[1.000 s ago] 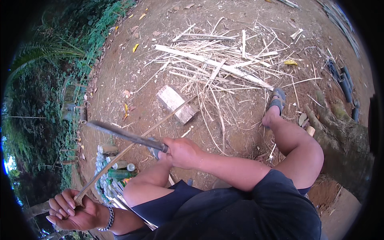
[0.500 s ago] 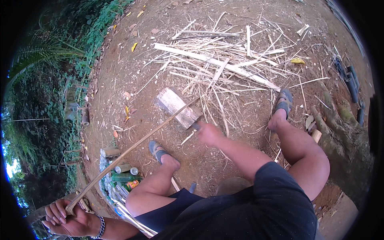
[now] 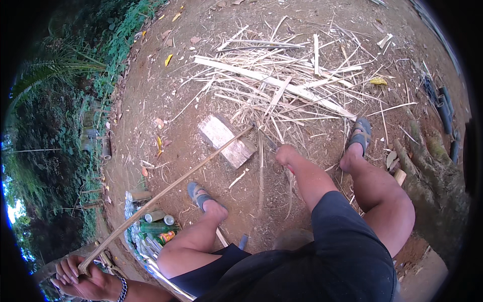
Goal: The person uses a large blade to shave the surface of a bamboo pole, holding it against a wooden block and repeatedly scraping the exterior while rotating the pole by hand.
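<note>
My left hand (image 3: 86,283), at the lower left, is closed around the thick end of a long brown stick (image 3: 156,200). The stick slants up and right across a split wooden block (image 3: 235,155) lying on the ground, and its thin tip reaches just past the block. My right hand (image 3: 286,155) is closed on a knife (image 3: 268,139), right of the block. Its dark blade points up and left, with its end close to the stick's tip; whether they touch I cannot tell. Most of the handle is hidden in my fist.
A heap of pale split strips (image 3: 282,83) covers the ground beyond the block. My sandalled feet stand either side. Plastic bottles (image 3: 156,227) and cans lie at the left, by my knee. Tree roots (image 3: 422,161) and dark tubes (image 3: 444,113) are at the right; green plants grow far left.
My right hand with the knife has moved right and slightly up, away from the block's near end. The blade now shows beside the stick's tip. My left hand has barely shifted.
</note>
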